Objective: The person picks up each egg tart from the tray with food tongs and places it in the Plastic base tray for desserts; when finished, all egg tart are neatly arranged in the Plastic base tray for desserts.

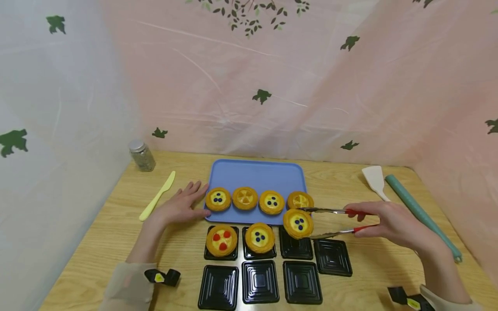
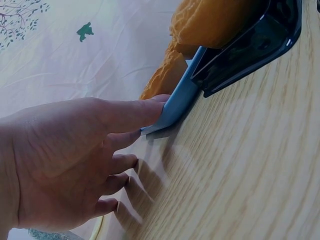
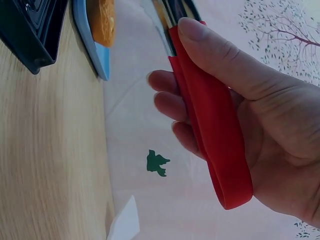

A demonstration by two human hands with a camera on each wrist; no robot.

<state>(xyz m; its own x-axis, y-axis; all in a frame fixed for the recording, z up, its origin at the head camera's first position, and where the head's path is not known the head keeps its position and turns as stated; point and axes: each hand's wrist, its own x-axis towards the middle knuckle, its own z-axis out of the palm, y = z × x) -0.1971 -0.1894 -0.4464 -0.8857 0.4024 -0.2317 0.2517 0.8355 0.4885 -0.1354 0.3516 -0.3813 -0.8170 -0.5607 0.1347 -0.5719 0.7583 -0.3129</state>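
Blueberry tart point(image 1: 298, 223): pinched in the tongs point(image 1: 334, 223), raised over the third black tray point(image 1: 296, 248) of the upper row.
Right hand point(image 1: 393, 222): squeezes the tongs' red handles.
Left hand point(image 1: 180, 207): flat, fingers straight, thumb against the blue tray point(image 1: 256, 175) corner.
Blue tray: four tarts along its near edge.

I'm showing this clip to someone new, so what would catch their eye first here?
Most likely the tart gripped in red-handled tongs, which the right hand holds above the black cups. Next, the row of four tarts along the near edge of the blue tray, whose left corner the left hand touches. Two more tarts already sit in the far row of cups.
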